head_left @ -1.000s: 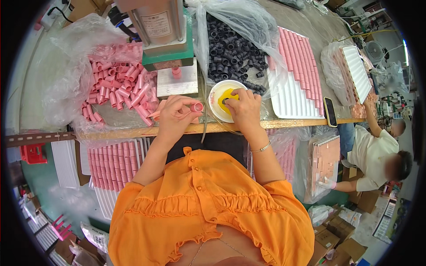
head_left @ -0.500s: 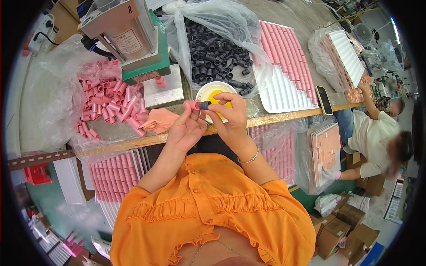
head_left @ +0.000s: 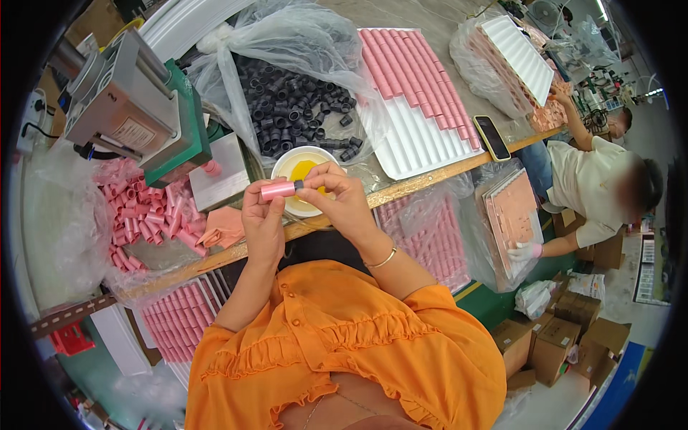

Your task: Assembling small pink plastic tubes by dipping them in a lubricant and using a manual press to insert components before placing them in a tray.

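Observation:
My left hand [head_left: 263, 218] is closed around a short pink tube [head_left: 276, 190], held level above the table's front edge. A black ring-like fitting [head_left: 299, 185] sits at the tube's right end, mostly inside it. My right hand [head_left: 340, 201] pinches that fitting between thumb and fingers. Just behind both hands stands a white bowl [head_left: 279, 169] with something yellow [head_left: 302, 169] in it. Loose black fittings [head_left: 290, 107] lie heaped in a clear plastic bag beyond the bowl. To the left, loose pink tubes [head_left: 147, 215] form another pile.
A press with a green body [head_left: 179, 136] and metal block [head_left: 222, 172] stands left. An orange cloth [head_left: 222, 228] lies near the edge. Rightward are a white ribbed tray [head_left: 401, 143] with rows of pink tubes and a phone [head_left: 492, 138]. A co-worker [head_left: 584, 183] handles trays farther right.
The black fitting now shows only a short end outside the pink tube; more of it showed before. Both hands have shifted left in the picture, as has the whole view.

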Tool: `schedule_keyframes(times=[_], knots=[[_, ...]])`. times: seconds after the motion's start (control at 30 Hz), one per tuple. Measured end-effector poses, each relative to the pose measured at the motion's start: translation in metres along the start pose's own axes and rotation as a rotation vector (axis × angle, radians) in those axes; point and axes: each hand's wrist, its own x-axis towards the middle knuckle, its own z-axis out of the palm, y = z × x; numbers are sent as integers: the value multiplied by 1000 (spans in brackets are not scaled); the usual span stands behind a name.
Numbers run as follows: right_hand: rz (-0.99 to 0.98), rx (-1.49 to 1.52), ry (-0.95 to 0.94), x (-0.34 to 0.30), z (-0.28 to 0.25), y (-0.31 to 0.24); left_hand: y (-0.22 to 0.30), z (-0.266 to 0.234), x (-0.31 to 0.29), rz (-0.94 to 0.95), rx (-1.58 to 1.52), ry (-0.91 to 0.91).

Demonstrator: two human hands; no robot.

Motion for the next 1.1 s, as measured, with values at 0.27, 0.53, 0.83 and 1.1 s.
schedule_keyframes(times=[0.27, 0.53, 0.83, 1.1], knots=[[-21, -1294, 681, 112, -177, 76, 0, -14, 10, -236, -267, 92], [66, -1382, 686, 128, -213, 72, 12, -19, 15, -170, -206, 110], [-390, -698, -176, 26, 11, -13, 27, -40, 4, -110, -155, 136], [-347, -435, -447, 33, 64, -3, 53, -64, -4, -45, 38, 137]])
